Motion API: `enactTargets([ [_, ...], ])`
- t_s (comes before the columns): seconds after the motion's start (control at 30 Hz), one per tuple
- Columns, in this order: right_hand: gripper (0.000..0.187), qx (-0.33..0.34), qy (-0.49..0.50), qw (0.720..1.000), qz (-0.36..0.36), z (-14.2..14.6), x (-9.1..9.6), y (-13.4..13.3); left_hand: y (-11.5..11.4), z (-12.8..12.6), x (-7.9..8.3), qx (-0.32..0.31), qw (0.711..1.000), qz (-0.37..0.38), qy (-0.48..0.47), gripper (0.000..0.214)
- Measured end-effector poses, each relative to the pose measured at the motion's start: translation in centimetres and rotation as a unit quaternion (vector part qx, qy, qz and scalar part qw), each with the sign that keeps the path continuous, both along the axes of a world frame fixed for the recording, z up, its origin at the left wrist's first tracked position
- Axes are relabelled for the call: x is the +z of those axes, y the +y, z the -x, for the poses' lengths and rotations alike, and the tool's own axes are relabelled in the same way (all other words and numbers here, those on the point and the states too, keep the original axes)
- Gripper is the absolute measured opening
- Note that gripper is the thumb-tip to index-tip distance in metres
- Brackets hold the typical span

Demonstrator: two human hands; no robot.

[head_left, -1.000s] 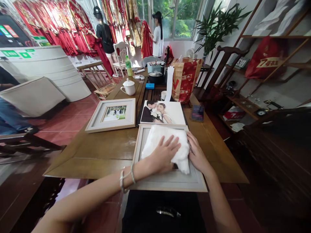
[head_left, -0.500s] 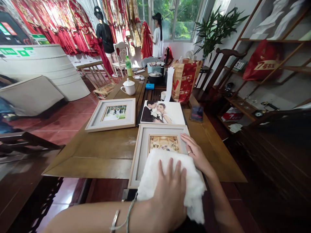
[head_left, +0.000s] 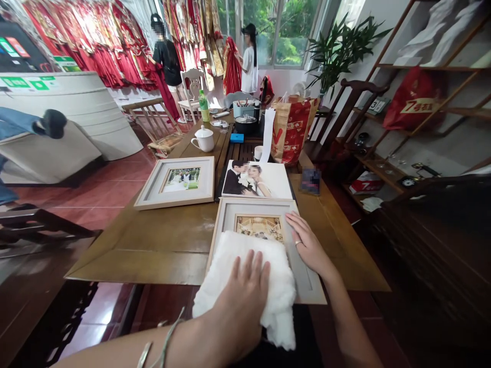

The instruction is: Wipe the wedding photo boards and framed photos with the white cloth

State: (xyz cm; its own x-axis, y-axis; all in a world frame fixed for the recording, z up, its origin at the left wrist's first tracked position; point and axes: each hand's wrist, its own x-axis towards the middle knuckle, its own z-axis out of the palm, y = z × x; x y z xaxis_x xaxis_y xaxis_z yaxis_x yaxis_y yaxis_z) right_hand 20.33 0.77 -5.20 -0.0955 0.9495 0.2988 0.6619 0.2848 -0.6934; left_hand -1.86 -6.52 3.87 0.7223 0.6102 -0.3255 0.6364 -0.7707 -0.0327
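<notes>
A light wooden picture frame (head_left: 311, 286) with a pale grey mat and a photo inside lies face up at the table's near edge. My left hand (head_left: 241, 296) is flat on a white cloth (head_left: 282, 266), pressing it against the frame's lower left; its fingers are outstretched and its thumb is hidden. The cloth covers the lower part of the photo and hangs past the near edge. Along the frame's right side rests my right hand (head_left: 307, 243), fingers extended over the border and mat, with a ring on one finger.
A second framed photo (head_left: 177, 181) lies to the left. Just beyond my frame is a large couple portrait (head_left: 274, 179). Farther back stand a lidded white cup (head_left: 203, 139), a red paper bag (head_left: 293, 130) and a bottle (head_left: 203, 107). Two people stand near hanging red garments.
My left hand and the cloth have slid left across the frame, uncovering its lower right corner. My right hand stays at the right side. A person's leg and shoe have risen at far left.
</notes>
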Motion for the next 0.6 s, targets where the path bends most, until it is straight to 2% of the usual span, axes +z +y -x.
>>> enactTargets([
  [0.1, 0.044, 0.003, 0.001, 1.0, 0.01, -0.1, 0.0, -0.1, 1.7, 0.4, -0.7, 0.078, 0.995, -0.049, 0.023, 0.077],
  [0.23, 0.045, 0.008, 0.011, 1.0, 0.016, -0.3, 0.0, -0.2, 6.6, 0.3, -1.7, 0.17, 0.976, -0.134, 0.002, 0.076],
  [0.33, 0.045, 0.012, 0.02, 1.0, 0.011, -0.4, -0.1, -0.2, 10.5, 0.4, -1.9, 0.169, 0.972, -0.157, -0.036, 0.082],
  [0.4, 0.045, 0.012, 0.021, 1.0, 0.005, -0.4, -0.2, -0.2, 12.0, 0.8, -1.7, 0.159, 0.973, -0.16, -0.044, 0.085],
  [0.5, 0.045, 0.009, 0.019, 1.0, 0.004, -0.4, -0.3, -0.2, 11.8, 1.6, -1.4, 0.145, 0.977, -0.147, -0.044, 0.083],
  [0.6, 0.045, -0.002, 0.016, 1.0, 0.011, -0.2, -0.2, -0.3, 8.6, 3.2, -1.3, 0.116, 0.988, -0.095, -0.038, 0.086],
])
